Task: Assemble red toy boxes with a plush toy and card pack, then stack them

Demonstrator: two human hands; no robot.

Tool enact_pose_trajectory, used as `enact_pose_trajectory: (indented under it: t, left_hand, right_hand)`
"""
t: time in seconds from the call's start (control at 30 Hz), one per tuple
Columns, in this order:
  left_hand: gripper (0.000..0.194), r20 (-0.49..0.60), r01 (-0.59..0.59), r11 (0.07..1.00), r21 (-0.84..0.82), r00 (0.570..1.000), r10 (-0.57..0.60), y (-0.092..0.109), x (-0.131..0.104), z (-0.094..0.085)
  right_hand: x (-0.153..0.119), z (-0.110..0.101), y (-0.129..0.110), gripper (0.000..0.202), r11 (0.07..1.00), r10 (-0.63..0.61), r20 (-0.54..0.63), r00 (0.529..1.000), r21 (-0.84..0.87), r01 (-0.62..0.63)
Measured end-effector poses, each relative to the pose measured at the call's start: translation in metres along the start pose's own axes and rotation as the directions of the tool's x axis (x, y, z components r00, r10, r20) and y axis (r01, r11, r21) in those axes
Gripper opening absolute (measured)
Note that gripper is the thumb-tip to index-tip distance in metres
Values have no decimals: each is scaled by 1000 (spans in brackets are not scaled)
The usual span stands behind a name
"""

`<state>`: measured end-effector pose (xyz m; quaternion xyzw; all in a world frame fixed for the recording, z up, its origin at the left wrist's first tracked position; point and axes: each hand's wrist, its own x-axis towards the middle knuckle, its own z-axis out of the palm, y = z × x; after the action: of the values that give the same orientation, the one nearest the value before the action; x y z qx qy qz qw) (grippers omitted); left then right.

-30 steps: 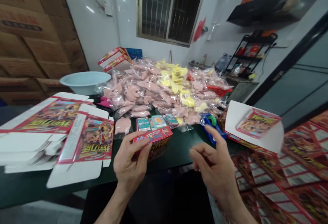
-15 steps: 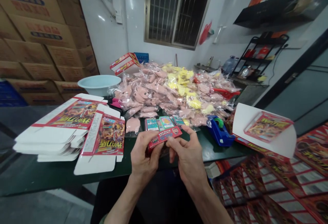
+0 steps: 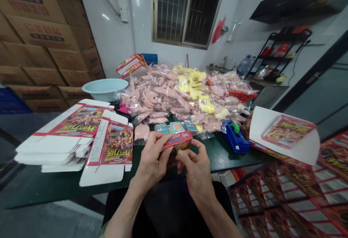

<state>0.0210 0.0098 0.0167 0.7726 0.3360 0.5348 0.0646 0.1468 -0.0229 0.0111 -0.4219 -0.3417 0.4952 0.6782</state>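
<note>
A small red printed box (image 3: 178, 141) is held up over the table's front edge, between both hands. My left hand (image 3: 154, 156) grips its left end, with the fingers over the top and the thumb on the near side. At the box's right end, my right hand (image 3: 194, 160) has its thumb and forefinger pinched at the lower edge. Small colourful card packs (image 3: 177, 127) lie just behind the box. To the left, flattened red and white cartons (image 3: 116, 142) are stacked on the green table (image 3: 54, 191).
Bagged pink (image 3: 152, 98) and yellow pieces (image 3: 193, 82) form a large pile behind. A pale blue basin (image 3: 105, 89) stands back left. On the right are a blue tape dispenser (image 3: 237, 140) and an open white carton (image 3: 257, 129); many red boxes (image 3: 272, 187) sit lower right.
The red box has tilted and shows more of its near face. My left hand has slid its fingers further over the top. The view has shifted slightly.
</note>
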Motion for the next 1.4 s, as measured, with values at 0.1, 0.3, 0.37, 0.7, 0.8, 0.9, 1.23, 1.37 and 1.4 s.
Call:
enact_pose_trajectory:
  t: [0.1,0.3,0.37,0.7,0.8,0.9,1.23,1.37,1.4]
  left_hand:
    - [36,-44,24,1000,0,999,-24,1,-1,2]
    - [37,-88,35,999,-11,995,-36,1,-4,5]
    - [37,-91,13,999,-31,996,-16,2,-5,4]
    - [40,-82,-56,996,-64,995,50,5,-5,1]
    - [36,-52,-62,997,-49,997,60,5,-5,1]
    - [38,-8,-50,998,-36,999,50,5,-6,0]
    - [43,-56,52,998,-25,997,-54,6,-6,2]
    - [40,-75,-10,999,-35,997,7,5,-7,2]
    - [39,-77,-28,999,-39,997,25,6,-8,2]
  right_hand:
    - [-8,-2,-3,40,999,-38,-13,999,7,38]
    - [-13,2,-18,34,991,-130,30,991,2,130]
    - [-11,4,-19,34,993,-114,17,993,-2,114]
    - [-7,10,-23,36,998,-55,-22,998,-11,55]
    - [-6,11,-24,36,999,-47,-25,999,-19,47]
    - [-7,11,-25,36,999,-48,-18,999,-2,48]
    - [-12,10,-25,29,991,-107,-14,994,76,108]
    - [-9,11,-23,29,992,-89,-12,996,85,90]
    - [-9,12,-23,29,992,-86,-17,996,86,87]
